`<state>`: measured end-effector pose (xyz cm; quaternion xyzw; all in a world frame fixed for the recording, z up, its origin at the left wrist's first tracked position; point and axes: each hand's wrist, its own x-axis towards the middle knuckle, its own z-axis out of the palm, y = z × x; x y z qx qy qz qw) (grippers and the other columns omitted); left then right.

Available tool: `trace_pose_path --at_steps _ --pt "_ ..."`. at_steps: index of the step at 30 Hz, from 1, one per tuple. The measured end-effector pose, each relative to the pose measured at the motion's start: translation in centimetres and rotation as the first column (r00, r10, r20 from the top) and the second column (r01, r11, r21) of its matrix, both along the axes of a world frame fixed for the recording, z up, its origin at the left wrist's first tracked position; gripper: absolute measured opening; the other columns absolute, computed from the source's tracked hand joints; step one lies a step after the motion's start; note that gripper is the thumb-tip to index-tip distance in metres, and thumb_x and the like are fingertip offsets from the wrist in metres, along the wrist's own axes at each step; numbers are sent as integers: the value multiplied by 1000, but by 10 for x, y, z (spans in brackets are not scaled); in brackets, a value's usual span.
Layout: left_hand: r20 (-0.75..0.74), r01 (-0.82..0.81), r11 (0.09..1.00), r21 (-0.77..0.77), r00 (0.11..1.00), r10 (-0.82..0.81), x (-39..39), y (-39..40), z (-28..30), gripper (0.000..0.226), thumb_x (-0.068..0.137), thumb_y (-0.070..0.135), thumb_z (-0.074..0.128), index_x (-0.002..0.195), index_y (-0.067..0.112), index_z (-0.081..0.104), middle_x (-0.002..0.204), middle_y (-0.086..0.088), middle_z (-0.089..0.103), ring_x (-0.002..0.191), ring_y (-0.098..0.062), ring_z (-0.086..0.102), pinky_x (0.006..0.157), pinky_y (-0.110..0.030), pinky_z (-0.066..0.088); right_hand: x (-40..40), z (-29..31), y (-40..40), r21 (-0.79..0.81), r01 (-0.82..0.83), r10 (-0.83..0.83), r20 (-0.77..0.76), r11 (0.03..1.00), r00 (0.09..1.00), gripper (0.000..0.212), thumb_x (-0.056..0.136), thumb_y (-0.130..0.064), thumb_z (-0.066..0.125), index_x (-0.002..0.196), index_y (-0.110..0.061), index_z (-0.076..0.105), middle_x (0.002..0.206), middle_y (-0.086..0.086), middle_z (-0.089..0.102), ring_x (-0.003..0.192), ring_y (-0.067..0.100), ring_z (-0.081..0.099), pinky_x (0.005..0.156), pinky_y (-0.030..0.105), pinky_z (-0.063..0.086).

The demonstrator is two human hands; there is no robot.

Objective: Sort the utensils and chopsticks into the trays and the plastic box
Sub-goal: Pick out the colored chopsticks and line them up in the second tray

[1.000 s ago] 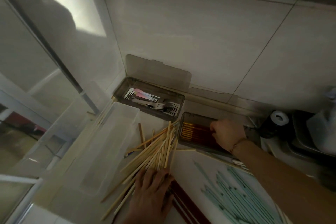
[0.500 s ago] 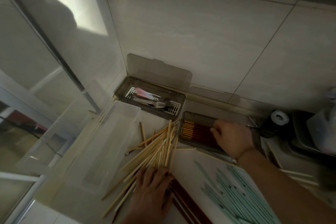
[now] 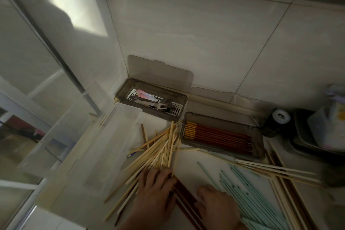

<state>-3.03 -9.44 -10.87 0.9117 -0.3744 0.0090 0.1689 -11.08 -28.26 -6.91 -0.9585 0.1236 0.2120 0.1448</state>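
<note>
My left hand (image 3: 155, 192) lies flat on a fanned pile of bamboo chopsticks (image 3: 160, 151) at the bottom centre. Just to its right, my right hand (image 3: 217, 206) sits low on the counter between dark red chopsticks (image 3: 183, 199) and a spread of pale teal chopsticks (image 3: 248, 192). Its bent fingers reach the red ones, but I cannot see whether they grip. A grey tray (image 3: 120, 95) at the back holds forks (image 3: 160, 106). The second grey tray (image 3: 261, 150) holds red chopsticks with gold ends (image 3: 220, 136). A clear plastic box (image 3: 112, 136) stands to the left.
Both tray lids lean open against the tiled wall (image 3: 186, 33). More bamboo chopsticks (image 3: 276, 169) lie across the right side. A black cup (image 3: 276, 123) and a sink with a plastic bag (image 3: 328, 127) are at the far right. Glass panels (image 3: 28, 80) close off the left.
My right hand has left the tray of red chopsticks and come down toward me, landing beside my left hand. My left hand stays on the bamboo pile.
</note>
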Motion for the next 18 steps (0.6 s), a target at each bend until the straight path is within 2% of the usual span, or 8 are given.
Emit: trace_pose_path --at_steps 7,14,16,18 --pt "-32 -7 999 34 999 8 -1 0 3 35 73 48 60 106 36 59 127 11 52 112 -22 49 103 -51 27 -1 1 0 13 27 -27 -9 1000 1000 16 94 -38 44 106 -28 45 118 -9 51 105 17 58 76 28 40" --pt "-48 -12 999 30 999 13 -1 0 -1 33 73 48 61 104 37 58 127 11 51 113 -22 48 104 -54 29 -6 6 6 -104 -8 8 -6 995 1000 21 94 -33 41 113 -26 47 122 -5 51 105 19 60 82 32 48" --pt "-52 -12 999 32 999 14 0 0 -1 34 73 48 61 105 37 57 127 11 51 113 -22 47 104 -55 29 -6 16 6 -73 13 -14 -6 997 1000 14 94 -38 41 104 -30 45 122 -8 52 107 16 60 83 30 47" --pt "-44 -11 999 31 999 13 0 0 -1 34 73 48 61 105 37 57 127 11 51 114 -22 47 104 -54 27 -7 32 -4 -29 42 -42 9 999 999 11 92 -44 42 93 -33 38 113 -11 57 103 13 60 80 28 46"
